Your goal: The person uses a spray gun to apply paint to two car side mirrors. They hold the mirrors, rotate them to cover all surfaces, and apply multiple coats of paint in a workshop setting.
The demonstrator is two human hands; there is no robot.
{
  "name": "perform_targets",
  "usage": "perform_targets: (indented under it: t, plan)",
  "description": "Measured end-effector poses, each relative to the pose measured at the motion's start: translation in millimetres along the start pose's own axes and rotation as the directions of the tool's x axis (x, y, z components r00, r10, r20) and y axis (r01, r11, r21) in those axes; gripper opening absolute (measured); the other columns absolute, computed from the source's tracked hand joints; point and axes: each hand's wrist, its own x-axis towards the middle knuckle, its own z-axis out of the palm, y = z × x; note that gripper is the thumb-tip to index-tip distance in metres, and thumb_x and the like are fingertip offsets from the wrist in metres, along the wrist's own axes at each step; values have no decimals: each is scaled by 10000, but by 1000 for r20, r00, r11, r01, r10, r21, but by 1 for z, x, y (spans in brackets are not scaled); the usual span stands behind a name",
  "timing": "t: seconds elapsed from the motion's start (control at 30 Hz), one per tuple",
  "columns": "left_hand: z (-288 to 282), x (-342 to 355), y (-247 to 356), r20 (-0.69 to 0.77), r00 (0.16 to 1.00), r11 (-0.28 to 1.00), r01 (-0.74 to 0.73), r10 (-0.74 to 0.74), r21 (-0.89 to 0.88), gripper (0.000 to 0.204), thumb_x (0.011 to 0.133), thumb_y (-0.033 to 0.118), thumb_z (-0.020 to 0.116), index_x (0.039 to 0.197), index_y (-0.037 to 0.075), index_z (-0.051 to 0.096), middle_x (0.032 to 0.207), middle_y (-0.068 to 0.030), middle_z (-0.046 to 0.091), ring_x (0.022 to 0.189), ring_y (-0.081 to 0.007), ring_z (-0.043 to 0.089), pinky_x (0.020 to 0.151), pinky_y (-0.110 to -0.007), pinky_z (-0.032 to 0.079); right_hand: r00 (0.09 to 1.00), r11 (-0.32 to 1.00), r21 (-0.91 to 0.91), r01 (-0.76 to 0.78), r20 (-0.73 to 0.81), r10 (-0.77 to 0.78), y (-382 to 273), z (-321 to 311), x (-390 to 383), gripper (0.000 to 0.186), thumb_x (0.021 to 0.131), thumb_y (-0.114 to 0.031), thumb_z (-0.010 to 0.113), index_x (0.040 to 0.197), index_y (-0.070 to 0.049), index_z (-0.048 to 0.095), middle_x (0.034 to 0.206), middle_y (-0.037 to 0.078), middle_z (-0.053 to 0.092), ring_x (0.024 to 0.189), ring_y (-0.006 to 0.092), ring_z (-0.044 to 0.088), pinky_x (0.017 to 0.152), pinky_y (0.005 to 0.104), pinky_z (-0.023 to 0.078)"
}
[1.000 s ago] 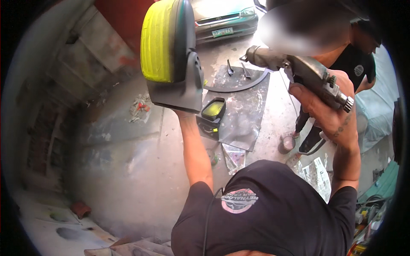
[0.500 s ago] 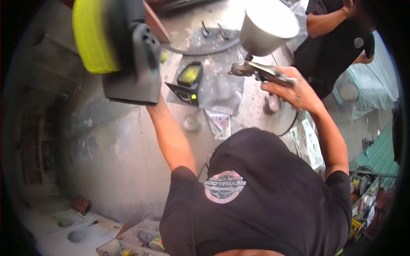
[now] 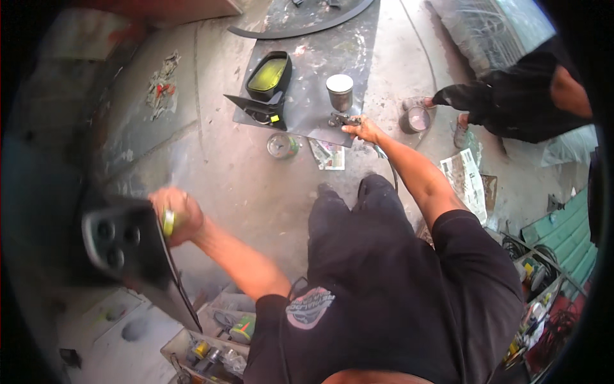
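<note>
My left hand (image 3: 178,216) grips a black car side-mirror housing (image 3: 131,246) out at the lower left, its dark mounting face turned toward me. My right hand (image 3: 363,129) reaches forward and holds a metal spray gun (image 3: 342,102) with a round cup, low over a dark sheet (image 3: 320,64) on the concrete floor. A second side mirror (image 3: 265,86) with yellow-masked glass lies on that sheet, left of the spray gun.
A small round tin (image 3: 282,146) and a paper scrap (image 3: 329,155) lie by the sheet's near edge. Another person (image 3: 511,102) crouches at the upper right beside a paint can (image 3: 416,119). A tool tray (image 3: 211,349) sits below me; clutter lines the right side.
My left hand has swung the mirror housing down from overhead to the lower left. My right hand has lowered the spray gun to the sheet on the floor.
</note>
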Motion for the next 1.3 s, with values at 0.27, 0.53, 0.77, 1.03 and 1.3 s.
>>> perform_targets:
  t: [0.27, 0.53, 0.77, 1.03, 1.3]
  plan:
    - [12, -26, -5, 48, 997, 997, -67, 65, 37, 451, 656, -59, 569, 578, 258, 257, 498, 129, 270, 378, 13, 180, 423, -246, 36, 988, 999, -15, 45, 148, -43, 8, 29, 57, 529, 828, -283, 860, 1212, 33, 680, 829, 94, 743, 762, 150, 693, 724, 353, 568]
    - [10, -32, -15, -2, 1000, 1000, -17, 17, 8, 443, 723, -47, 588, 605, 241, 274, 533, 138, 236, 379, 13, 188, 372, -247, 68, 992, 966, -233, 115, 72, -100, 37, 19, 73, 396, 731, -122, 825, 1077, 35, 713, 819, 104, 722, 757, 202, 670, 725, 374, 549]
    - [-20, -28, 1, -189, 979, 973, 32, -77, -227, 361, 819, 19, 620, 578, 172, 399, 472, 86, 329, 325, -34, 254, 294, -242, 199, 941, 846, -475, 243, -97, -325, 64, -18, 69, 603, 743, -68, 626, 1343, -12, 601, 1068, 261, 713, 1016, 357, 696, 924, 412, 539]
    - [6, 8, -9, 72, 972, 963, 231, -223, -141, 409, 797, 17, 648, 587, 214, 357, 495, 102, 295, 369, -26, 256, 338, -238, 190, 696, 737, -102, 668, -266, -667, -241, 26, -28, 461, 904, -43, 529, 1355, -11, 621, 1278, 205, 681, 1202, 325, 646, 1051, 412, 481]
    - [0, 37, -53, 113, 975, 940, 217, -193, -265, 437, 609, -50, 511, 582, 271, 215, 489, 114, 250, 372, -2, 165, 399, -249, 47, 839, 892, -451, 29, -474, -267, -89, -75, 46, 676, 850, -356, 695, 1384, 33, 553, 1371, 292, 590, 1292, 412, 565, 1100, 440, 440]
